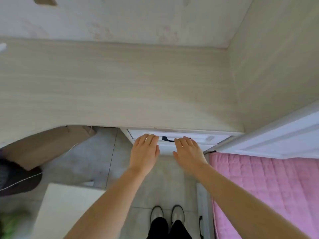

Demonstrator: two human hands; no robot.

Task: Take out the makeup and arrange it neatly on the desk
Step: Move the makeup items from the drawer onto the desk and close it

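No makeup shows anywhere; presumably it lies inside the white drawer (181,138) under the fingertips of both hands, just below the front edge of the desk (120,83). The drawer looks shut or nearly so, its dark handle (167,138) showing in the gap between the two hands.

The left hand (144,152) lies palm down with straight fingers, tips on the drawer front to the left of the handle, gripping nothing. The right hand (189,152) does the same just right of the handle, fingers extended and flat, nothing held.

As a judgement: the drawer should be light and stiff and slide straight toward the body; the best hold is the dark handle between the hands, hooked from below. The makeup itself will likely be small, light, hard-shelled and smooth, some of it breakable, so each piece wants a pinch round its body, not its cap.

Beyond the hands the pale wood-grain desk top spreads away to the wall. Right of the right forearm lies a pink quilted bed cover (267,190). Left of the left forearm stands a white box-like surface (69,209), and below, between the forearms, the person's shoes (166,215) rest on the grey floor.
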